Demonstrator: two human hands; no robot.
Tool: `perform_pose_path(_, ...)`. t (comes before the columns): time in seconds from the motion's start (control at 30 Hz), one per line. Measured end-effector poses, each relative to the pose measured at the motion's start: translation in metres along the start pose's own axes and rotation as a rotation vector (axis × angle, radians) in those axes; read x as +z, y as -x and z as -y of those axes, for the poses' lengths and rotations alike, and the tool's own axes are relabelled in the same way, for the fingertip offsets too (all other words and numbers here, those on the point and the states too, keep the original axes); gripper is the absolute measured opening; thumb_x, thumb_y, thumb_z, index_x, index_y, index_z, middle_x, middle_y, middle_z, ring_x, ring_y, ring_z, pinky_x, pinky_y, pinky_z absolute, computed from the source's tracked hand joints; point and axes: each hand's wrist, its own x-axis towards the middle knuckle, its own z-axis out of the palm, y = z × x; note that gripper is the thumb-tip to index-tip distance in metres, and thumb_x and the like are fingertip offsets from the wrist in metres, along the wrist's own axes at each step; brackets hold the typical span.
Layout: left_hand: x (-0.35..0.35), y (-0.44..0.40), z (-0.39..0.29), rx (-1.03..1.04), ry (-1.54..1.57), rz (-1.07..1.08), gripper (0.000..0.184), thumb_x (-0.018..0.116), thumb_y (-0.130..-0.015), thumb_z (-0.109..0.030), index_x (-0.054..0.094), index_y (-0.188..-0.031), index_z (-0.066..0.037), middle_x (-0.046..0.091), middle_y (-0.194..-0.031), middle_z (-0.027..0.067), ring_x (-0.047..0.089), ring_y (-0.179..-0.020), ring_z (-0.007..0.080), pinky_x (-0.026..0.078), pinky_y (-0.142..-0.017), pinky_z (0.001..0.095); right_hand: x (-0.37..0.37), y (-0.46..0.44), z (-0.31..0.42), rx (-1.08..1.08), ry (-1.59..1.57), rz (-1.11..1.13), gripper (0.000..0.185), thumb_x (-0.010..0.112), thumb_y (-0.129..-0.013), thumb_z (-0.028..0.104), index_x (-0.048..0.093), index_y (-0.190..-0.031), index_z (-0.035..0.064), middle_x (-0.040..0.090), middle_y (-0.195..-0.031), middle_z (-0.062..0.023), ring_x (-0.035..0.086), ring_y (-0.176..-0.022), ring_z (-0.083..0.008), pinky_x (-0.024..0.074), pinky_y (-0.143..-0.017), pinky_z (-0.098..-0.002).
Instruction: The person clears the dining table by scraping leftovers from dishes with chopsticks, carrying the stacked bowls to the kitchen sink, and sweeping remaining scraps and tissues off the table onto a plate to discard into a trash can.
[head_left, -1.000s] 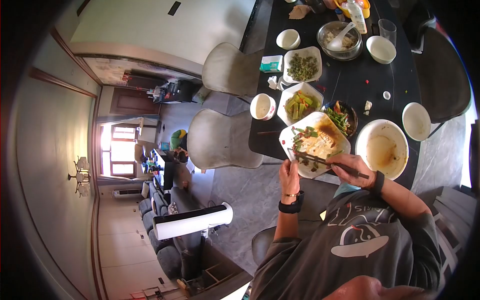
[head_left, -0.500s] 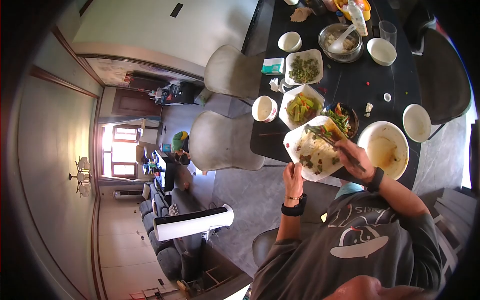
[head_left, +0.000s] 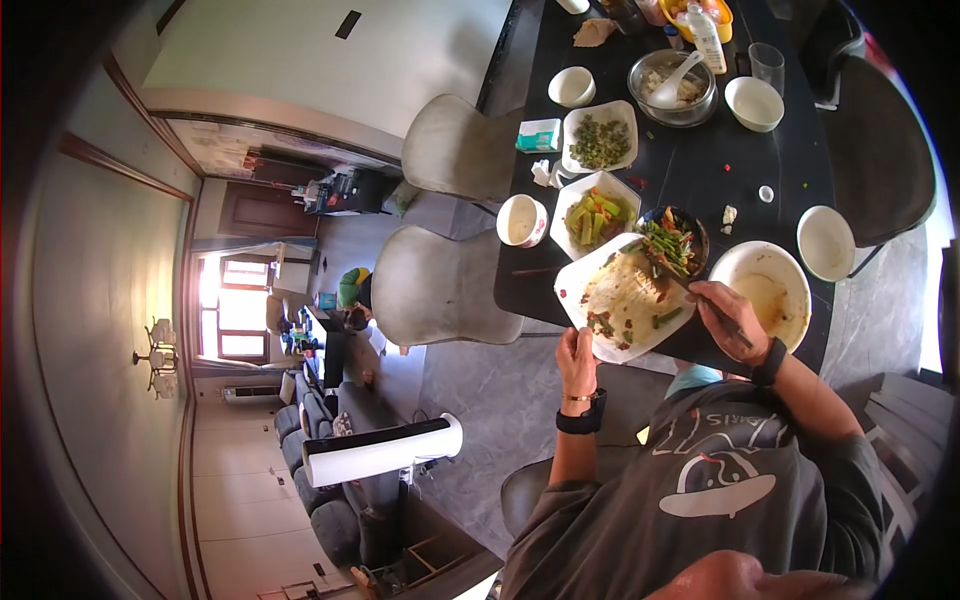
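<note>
At the near edge of the black table (head_left: 690, 160), I see a sauce-smeared white plate (head_left: 585, 280) jutting past the edge, with a large white bowl (head_left: 745, 265) to its right and a dark bowl (head_left: 705, 240) of greens (head_left: 672, 243) by its far rim. On my feed, the left hand (head_left: 577, 365) grasps the plate's near corner, while the right hand (head_left: 725, 322) has its fingers wrapped around dark chopsticks (head_left: 674, 278), tips pointing toward the greens. Small scraps (head_left: 602, 324) dot the plate.
</note>
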Motion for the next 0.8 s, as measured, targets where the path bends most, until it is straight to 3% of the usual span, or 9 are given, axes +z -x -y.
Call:
perform_pose_path(0.13,-0.004,0.000,-0.002,0.006,-0.046,0.000,0.011,0.051,-0.085,-0.011,0.052,-0.077,-0.003,0.055,-0.071,0.0005,0.053,-0.058,0.0066,0.043,-0.047,0.0202,-0.003,0.001,-0.002,0.021,0.030,-0.114,0.022,0.047,-0.084,-0.001,0.052,-0.106,-0.0034,0.057,-0.091,-0.0162,0.059,-0.084,-0.0245,0.0453,-0.075,-0.0307)
perform_pose_path(0.33,0.005,0.003,-0.007,0.037,-0.111,-0.003,0.012,0.052,-0.084,-0.012,0.052,-0.075,-0.005,0.051,-0.066,-0.0024,0.048,-0.053,0.0038,0.036,-0.043,0.0192,0.017,-0.014,0.008,-0.053,-0.055,0.083,0.025,0.049,-0.081,-0.003,0.051,-0.105,-0.0020,0.056,-0.090,-0.0155,0.057,-0.081,-0.0309,0.0456,-0.073,-0.0342)
perform_pose_path(0.4,0.007,0.004,-0.009,0.014,-0.092,0.007,0.013,0.052,-0.084,-0.012,0.051,-0.073,-0.005,0.049,-0.064,-0.0034,0.046,-0.051,0.0035,0.034,-0.042,0.0190,0.015,-0.010,-0.002,-0.055,0.006,0.084,0.024,0.050,-0.081,-0.002,0.050,-0.106,-0.0014,0.057,-0.089,-0.0151,0.058,-0.077,-0.0271,0.0459,-0.069,-0.0331)
perform_pose_path(0.47,0.007,0.005,-0.010,0.024,-0.084,0.004,0.013,0.052,-0.084,-0.013,0.051,-0.073,-0.006,0.049,-0.064,-0.0033,0.046,-0.051,0.0033,0.034,-0.041,0.0190,0.009,-0.005,-0.008,0.132,-0.052,-0.019,0.022,0.049,-0.083,-0.001,0.050,-0.105,-0.0013,0.058,-0.086,-0.0139,0.059,-0.074,-0.0215,0.0461,-0.067,-0.0291)
perform_pose_path(0.5,0.008,0.006,-0.010,0.029,-0.075,0.001,0.013,0.052,-0.084,-0.013,0.051,-0.073,-0.006,0.049,-0.064,-0.0032,0.045,-0.050,0.0032,0.034,-0.041,0.0189,0.006,-0.004,-0.009,0.106,-0.038,-0.099,0.020,0.049,-0.084,0.000,0.051,-0.104,-0.0008,0.058,-0.083,-0.0123,0.058,-0.072,-0.0171,0.0458,-0.066,-0.0258)
perform_pose_path(0.6,0.004,0.005,-0.007,0.017,-0.101,-0.006,0.014,0.052,-0.084,-0.014,0.050,-0.073,-0.006,0.050,-0.064,-0.0032,0.045,-0.050,0.0030,0.034,-0.040,0.0190,0.000,0.001,-0.014,0.104,-0.022,-0.215,0.019,0.048,-0.085,0.001,0.051,-0.104,-0.0007,0.059,-0.084,-0.0120,0.058,-0.073,-0.0176,0.0457,-0.068,-0.0257)
perform_pose_path(0.8,0.018,0.012,-0.022,0.006,-0.039,0.022,0.015,0.051,-0.086,-0.013,0.049,-0.072,-0.006,0.050,-0.065,-0.0030,0.045,-0.051,0.0036,0.035,-0.041,0.0202,0.012,0.001,0.007,0.011,-0.003,-0.017,0.019,0.049,-0.086,0.004,0.051,-0.104,0.0005,0.059,-0.082,-0.0111,0.058,-0.073,-0.0172,0.0456,-0.067,-0.0278)
